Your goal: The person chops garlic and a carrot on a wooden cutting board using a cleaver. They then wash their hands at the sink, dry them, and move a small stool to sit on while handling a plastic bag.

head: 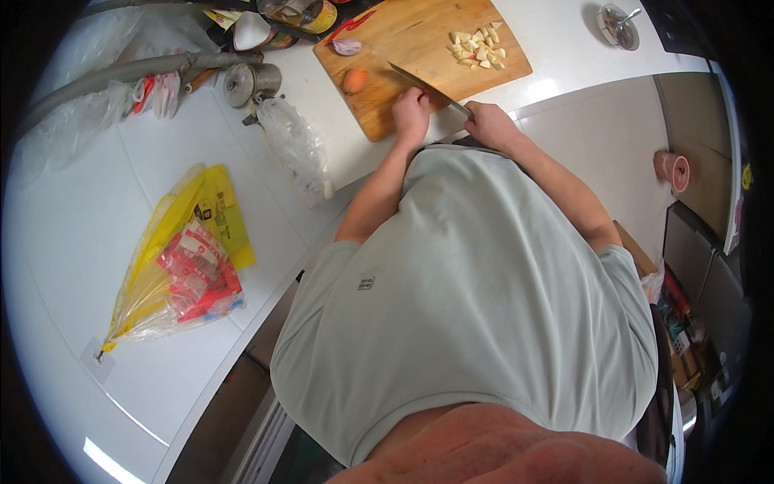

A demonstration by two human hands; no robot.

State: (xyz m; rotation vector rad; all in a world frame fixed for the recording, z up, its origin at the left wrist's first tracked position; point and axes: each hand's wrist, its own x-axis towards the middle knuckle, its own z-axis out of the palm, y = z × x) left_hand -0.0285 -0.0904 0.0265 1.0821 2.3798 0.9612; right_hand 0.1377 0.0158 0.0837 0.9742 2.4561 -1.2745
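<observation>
A kitchen knife is gripped by its handle in my right hand, at the near edge of a wooden cutting board. Its blade slants up and left over the board. My left hand rests at the board's near edge beside the blade, fingers curled down; whether something is under them is hidden. Left of that hand lies a rounded orange piece, possibly carrot. A purple-skinned bulb or clove and red chillies lie near the far left edge. Pale diced pieces are heaped at the right.
A small bowl with a spoon stands on the white counter. Left of the board are a metal canister-like fitting and a clear plastic bag. A yellow bag hangs on the wall; jars stand behind.
</observation>
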